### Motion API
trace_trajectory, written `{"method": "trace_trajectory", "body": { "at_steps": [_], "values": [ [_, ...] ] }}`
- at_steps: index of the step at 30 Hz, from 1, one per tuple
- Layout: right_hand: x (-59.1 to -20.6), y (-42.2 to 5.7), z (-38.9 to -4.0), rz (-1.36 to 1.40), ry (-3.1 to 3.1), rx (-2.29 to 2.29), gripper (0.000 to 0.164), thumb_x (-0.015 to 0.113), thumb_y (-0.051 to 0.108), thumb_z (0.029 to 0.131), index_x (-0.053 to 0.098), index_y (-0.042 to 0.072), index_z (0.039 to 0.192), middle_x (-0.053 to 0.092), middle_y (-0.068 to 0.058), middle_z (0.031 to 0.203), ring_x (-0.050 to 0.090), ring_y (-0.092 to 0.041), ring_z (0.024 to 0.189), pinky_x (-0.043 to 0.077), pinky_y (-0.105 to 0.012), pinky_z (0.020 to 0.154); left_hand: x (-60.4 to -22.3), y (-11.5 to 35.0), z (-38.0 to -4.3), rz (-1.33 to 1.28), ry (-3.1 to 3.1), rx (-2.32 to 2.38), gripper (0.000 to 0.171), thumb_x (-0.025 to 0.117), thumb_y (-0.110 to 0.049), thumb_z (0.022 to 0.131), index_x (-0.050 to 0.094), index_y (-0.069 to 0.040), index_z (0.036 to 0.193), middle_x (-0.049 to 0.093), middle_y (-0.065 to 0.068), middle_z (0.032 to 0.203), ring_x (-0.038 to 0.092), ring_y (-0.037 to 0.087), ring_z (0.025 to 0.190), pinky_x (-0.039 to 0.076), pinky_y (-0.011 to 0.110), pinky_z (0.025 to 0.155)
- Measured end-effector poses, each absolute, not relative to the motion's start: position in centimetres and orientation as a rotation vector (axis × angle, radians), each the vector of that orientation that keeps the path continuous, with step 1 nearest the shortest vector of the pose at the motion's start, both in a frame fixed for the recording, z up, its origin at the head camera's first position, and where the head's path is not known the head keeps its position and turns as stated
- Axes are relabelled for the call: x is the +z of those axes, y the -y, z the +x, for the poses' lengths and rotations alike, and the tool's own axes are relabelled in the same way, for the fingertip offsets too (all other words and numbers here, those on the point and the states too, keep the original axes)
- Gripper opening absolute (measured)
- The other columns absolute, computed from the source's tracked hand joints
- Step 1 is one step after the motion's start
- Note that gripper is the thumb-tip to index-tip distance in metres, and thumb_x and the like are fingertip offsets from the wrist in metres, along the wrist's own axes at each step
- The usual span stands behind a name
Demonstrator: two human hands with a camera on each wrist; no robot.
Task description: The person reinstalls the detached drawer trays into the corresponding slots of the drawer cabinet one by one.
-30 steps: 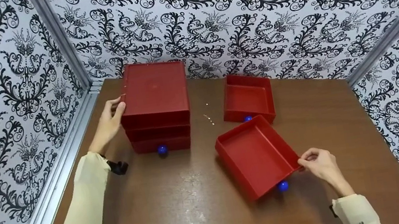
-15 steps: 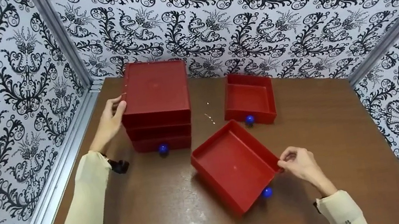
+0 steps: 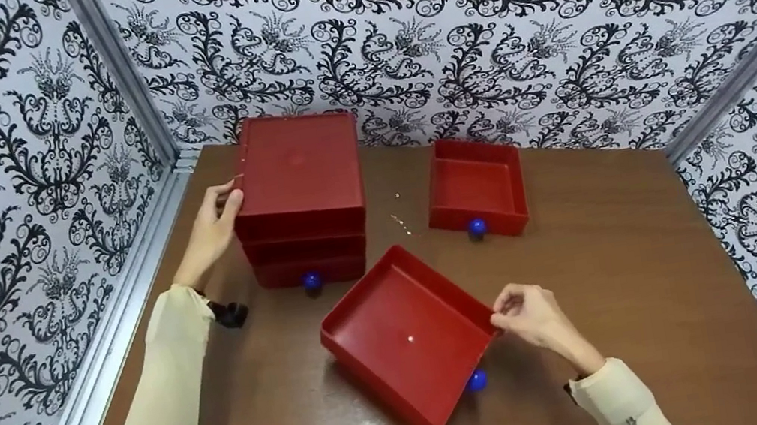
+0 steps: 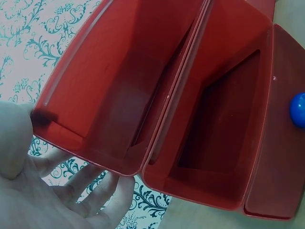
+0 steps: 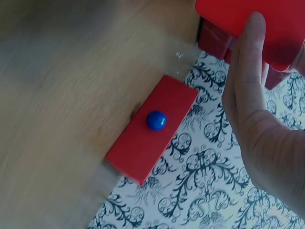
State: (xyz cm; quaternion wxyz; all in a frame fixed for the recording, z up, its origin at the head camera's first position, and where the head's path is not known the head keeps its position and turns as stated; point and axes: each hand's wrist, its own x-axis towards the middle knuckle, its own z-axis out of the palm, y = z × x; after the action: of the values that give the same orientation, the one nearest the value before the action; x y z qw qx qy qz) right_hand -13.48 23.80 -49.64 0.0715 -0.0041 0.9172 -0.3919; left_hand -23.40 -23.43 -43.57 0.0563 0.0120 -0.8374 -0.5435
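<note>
A red plastic drawer cabinet [image 3: 299, 168] stands at the back left, its upper two bays open and its bottom drawer [image 3: 338, 268] in place with a blue ball knob [image 3: 312, 281]. Against the cabinet's left side near the top, my left hand [image 3: 210, 228] rests with fingers extended; in the left wrist view the thumb is by the upper edge. My right hand [image 3: 531, 314] pinches the near right corner of a loose red drawer [image 3: 400, 346], which is tilted above the table, its blue knob [image 3: 476, 380] facing front right. In the right wrist view, fingers [image 5: 250, 71] lie along this drawer's wall.
A second loose red drawer [image 3: 473, 186] sits on the wooden table [image 3: 622, 265] at the back right, its blue knob [image 3: 477, 227] facing front. Patterned walls [image 3: 411, 32] and metal rails [image 3: 110, 316] bound the table.
My right hand has carried the drawer leftward and slightly nearer, turning it so that its back comes closer to the cabinet's front. My left hand stays at the cabinet's side.
</note>
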Motion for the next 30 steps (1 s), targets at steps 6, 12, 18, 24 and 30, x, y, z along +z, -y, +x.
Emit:
{"method": "trace_trajectory", "body": {
  "at_steps": [6, 12, 18, 24, 30],
  "values": [
    [-49.6, -22.6, -13.4, -0.029, -2.731, -1.177, 0.010, 0.074, 0.006, 0.077, 0.066, 0.011, 0.076, 0.066, 0.000, 0.069, 0.059, -0.009, 0.062, 0.047, -0.019, 0.056, -43.6, 23.5, -23.4, 0.028, 2.532, -1.659, 0.046, 0.040, -0.026, 0.107, 0.040, 0.002, 0.144, 0.050, 0.031, 0.140, 0.049, 0.039, 0.130, 0.038, 0.048, 0.113],
    [-49.6, -21.8, -13.4, -0.052, -2.725, -1.168, 0.009, 0.074, 0.006, 0.077, 0.066, 0.010, 0.077, 0.066, -0.001, 0.069, 0.059, -0.009, 0.061, 0.047, -0.019, 0.055, -43.7, 23.5, -23.4, 0.040, 2.537, -1.657, 0.046, 0.039, -0.026, 0.107, 0.039, 0.002, 0.144, 0.051, 0.031, 0.139, 0.050, 0.039, 0.128, 0.039, 0.046, 0.112],
    [-49.7, -21.3, -13.5, -0.125, -2.763, -1.130, 0.008, 0.074, 0.008, 0.075, 0.066, 0.011, 0.077, 0.068, -0.002, 0.073, 0.060, -0.006, 0.065, 0.047, -0.017, 0.061, -43.7, 23.5, -23.3, 0.024, 2.543, -1.651, 0.047, 0.039, -0.028, 0.107, 0.039, 0.000, 0.145, 0.050, 0.029, 0.141, 0.050, 0.038, 0.130, 0.039, 0.046, 0.111],
    [-49.6, -20.6, -13.5, -0.131, -2.752, -1.149, 0.008, 0.075, 0.010, 0.076, 0.067, 0.012, 0.077, 0.069, -0.002, 0.074, 0.061, -0.007, 0.066, 0.049, -0.017, 0.063, -43.7, 23.6, -23.3, 0.021, 2.545, -1.655, 0.047, 0.039, -0.028, 0.107, 0.039, 0.000, 0.145, 0.050, 0.029, 0.142, 0.050, 0.038, 0.130, 0.040, 0.046, 0.111],
    [-49.6, -20.0, -13.6, -0.113, -2.735, -1.185, 0.008, 0.074, 0.009, 0.076, 0.067, 0.011, 0.077, 0.069, -0.002, 0.075, 0.062, -0.009, 0.067, 0.050, -0.018, 0.063, -43.6, 23.9, -23.4, 0.035, 2.581, -1.670, 0.050, 0.039, -0.033, 0.107, 0.039, -0.003, 0.147, 0.050, 0.029, 0.142, 0.051, 0.035, 0.127, 0.046, 0.032, 0.097]
  ]
}}
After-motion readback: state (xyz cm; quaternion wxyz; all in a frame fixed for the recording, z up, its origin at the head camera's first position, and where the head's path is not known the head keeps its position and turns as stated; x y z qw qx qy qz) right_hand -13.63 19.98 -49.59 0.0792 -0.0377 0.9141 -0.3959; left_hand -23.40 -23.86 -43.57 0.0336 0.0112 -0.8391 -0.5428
